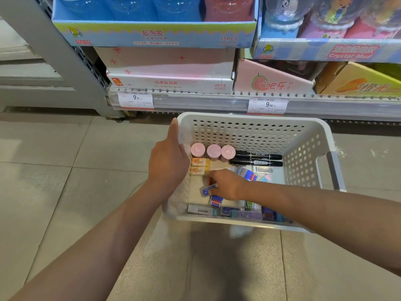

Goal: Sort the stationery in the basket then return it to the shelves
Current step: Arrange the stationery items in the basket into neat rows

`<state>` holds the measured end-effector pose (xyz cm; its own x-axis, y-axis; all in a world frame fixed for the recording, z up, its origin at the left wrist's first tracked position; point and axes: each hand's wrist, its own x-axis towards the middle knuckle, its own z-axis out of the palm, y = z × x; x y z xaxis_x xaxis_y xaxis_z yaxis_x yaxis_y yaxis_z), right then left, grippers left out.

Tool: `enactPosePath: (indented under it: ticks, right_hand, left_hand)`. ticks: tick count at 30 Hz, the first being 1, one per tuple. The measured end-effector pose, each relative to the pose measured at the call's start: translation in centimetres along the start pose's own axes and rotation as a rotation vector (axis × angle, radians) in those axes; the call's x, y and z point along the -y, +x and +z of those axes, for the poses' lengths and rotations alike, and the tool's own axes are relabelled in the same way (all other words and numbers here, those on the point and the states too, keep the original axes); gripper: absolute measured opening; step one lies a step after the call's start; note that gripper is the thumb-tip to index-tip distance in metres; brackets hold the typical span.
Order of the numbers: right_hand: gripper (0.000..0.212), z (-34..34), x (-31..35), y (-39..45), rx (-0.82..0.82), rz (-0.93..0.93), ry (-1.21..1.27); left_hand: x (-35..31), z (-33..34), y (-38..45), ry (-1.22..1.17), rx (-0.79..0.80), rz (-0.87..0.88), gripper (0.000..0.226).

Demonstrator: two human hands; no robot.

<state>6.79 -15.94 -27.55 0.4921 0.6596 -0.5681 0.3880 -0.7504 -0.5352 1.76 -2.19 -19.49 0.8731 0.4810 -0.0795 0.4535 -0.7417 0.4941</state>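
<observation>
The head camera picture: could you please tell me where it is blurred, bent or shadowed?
In the head view, the shelf edge bows from wide-angle distortion; the small boxes under the right hand are smeared; print on the price tag is too soft to read beyond the price; a soft shadow lies on the floor below the basket.
</observation>
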Motion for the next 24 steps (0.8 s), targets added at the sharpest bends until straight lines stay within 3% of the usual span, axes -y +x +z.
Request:
enactPosePath:
  ticks: [2, 7, 9, 11, 17, 20, 23, 24]
  right_hand:
    - [0.023, -0.3, -0.2, 0.0, -0.031, 0.042, 0.073]
    - [0.006, 0.8, 0.6, 0.8, -0.175, 0.272, 0.652]
    - [0.015, 1.2, 0.9, 1.3, -0.177, 0.380, 0.711]
    - [0.023, 1.6, 1.2, 1.8, -0.174, 0.449, 0.690]
    - [0.011, 2.0, 1.4, 2.2, -0.260, 0.549, 0.563]
    - [0.032, 1.3, 1.4, 1.6, -0.260, 0.505, 0.460]
    - [0.011, 0.8, 1.3, 1.6, -0.303, 0.466, 0.378]
    - [0.015, 0.8, 1.2, 1.6, -0.310, 0.456, 0.357]
  left_hand:
    - [0.0, 0.0, 0.0, -0.005, 0.002, 0.001, 0.061]
    - [0.0, 0.0, 0.0, 0.004, -0.003, 0.010, 0.061]
    - [0.0, 0.1, -0.1, 0.007, -0.008, 0.010, 0.061]
    - [0.0, 0.1, -0.1, 0.010, -0.011, 0.013, 0.061]
    - [-0.1, 0.0, -0.1, 0.005, -0.006, 0.012, 0.061]
    - [0.0, 0.0, -0.1, 0.003, -0.014, 0.018, 0.060]
    - [0.0, 0.0, 0.0, 0.002, -0.012, 0.016, 0.061]
    - [0.0, 0.0, 0.0, 0.003, -0.012, 0.016, 0.061]
